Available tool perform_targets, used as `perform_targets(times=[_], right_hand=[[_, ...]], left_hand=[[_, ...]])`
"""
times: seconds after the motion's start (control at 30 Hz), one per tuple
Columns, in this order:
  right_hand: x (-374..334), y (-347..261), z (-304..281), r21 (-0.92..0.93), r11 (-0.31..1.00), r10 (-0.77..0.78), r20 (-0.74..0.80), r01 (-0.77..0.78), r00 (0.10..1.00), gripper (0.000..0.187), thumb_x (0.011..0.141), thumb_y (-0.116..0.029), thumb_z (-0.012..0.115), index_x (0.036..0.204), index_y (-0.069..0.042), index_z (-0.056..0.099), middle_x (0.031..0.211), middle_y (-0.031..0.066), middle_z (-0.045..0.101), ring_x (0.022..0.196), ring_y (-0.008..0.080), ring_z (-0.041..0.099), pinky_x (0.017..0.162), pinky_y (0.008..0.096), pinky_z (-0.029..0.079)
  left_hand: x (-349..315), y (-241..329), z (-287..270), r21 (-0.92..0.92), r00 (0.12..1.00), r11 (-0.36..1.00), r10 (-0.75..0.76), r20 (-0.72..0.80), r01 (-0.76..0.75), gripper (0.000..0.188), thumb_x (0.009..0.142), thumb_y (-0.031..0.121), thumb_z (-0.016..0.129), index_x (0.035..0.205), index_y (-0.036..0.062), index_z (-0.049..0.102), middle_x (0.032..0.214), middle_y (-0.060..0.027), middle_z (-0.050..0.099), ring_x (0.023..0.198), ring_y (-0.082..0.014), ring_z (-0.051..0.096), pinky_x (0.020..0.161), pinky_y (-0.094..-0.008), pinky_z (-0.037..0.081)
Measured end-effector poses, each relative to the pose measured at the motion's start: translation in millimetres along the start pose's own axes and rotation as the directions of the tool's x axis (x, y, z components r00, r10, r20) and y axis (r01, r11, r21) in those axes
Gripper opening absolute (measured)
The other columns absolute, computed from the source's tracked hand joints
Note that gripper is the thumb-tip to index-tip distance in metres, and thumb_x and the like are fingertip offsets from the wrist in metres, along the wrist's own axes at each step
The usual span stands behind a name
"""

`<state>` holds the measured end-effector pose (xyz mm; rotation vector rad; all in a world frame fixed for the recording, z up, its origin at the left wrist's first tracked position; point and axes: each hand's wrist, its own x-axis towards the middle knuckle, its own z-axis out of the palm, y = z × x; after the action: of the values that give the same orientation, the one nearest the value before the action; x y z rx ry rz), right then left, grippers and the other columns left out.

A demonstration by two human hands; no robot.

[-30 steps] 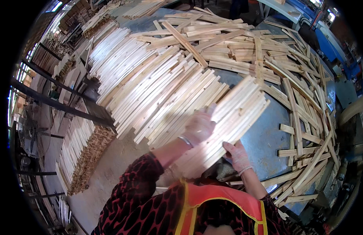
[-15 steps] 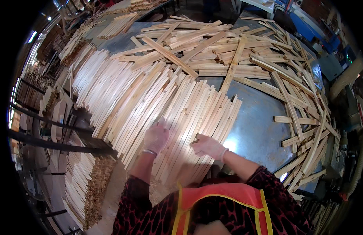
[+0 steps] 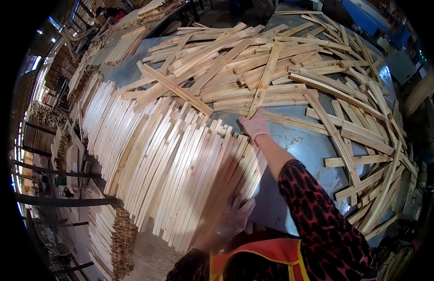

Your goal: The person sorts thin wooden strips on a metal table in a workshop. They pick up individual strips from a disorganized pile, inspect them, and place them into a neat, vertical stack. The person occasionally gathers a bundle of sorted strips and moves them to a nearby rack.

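Observation:
My right hand (image 3: 255, 124), in a pale glove, is at the near end of a slanted wooden strip (image 3: 264, 83). Its fingers look closed on that end, though the exact grip is partly hidden. Below, my left hand (image 3: 233, 219), also gloved, lies against the near right part of a row of light wooden strips (image 3: 179, 161), thumb and fingers apart. Those strips lie side by side, long edges together, their far ends uneven. The slanted strip leans across a loose heap of strips (image 3: 273, 58) farther back.
A grey metal tabletop (image 3: 292, 140) shows between the row and the heap. More loose strips (image 3: 378, 178) lie crisscrossed along the right side. At lower left stands a stack of strips (image 3: 123, 243), beside dark bars (image 3: 67, 201). Blue machinery (image 3: 367, 16) stands at far right.
My right hand has moved away from the row's near part to the slanted strip's end. My left hand has shifted right and nearer to me, its fingers now apart. The view has also shifted.

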<state>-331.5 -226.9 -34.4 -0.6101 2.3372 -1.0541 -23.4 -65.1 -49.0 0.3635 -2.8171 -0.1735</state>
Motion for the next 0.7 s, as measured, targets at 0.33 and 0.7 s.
perform_targets(times=[0.33,0.7], right_hand=[[38.5,98.8,-48.6,0.725,0.594,-0.415,-0.095,0.349,0.905,0.031,0.092,-0.016,0.071,0.117,0.001,0.072,0.101,0.0119,0.072,0.085,0.0231,0.069,0.074,0.0336,0.056],[-238.9,160.4,-131.8,0.488,0.862,0.094,0.118,-0.140,0.989,0.018,0.097,-0.019,0.070,0.106,-0.003,0.071,0.086,0.0047,0.069,0.073,0.0122,0.062,0.065,0.0281,0.051]], left_hand=[[5.2,-11.6,26.1,-0.258,0.988,0.957,-0.103,0.114,0.130,0.010,0.083,0.021,0.065,0.084,0.0182,0.055,0.087,-0.0050,0.050,0.084,-0.0287,0.053,0.077,-0.0418,0.041],[-14.4,-15.9,36.4,-0.017,0.984,0.997,0.078,0.163,-0.076,0.050,0.090,0.040,0.063,0.133,0.0165,0.072,0.153,-0.0081,0.062,0.146,-0.0431,0.042,0.128,-0.0608,0.017]])
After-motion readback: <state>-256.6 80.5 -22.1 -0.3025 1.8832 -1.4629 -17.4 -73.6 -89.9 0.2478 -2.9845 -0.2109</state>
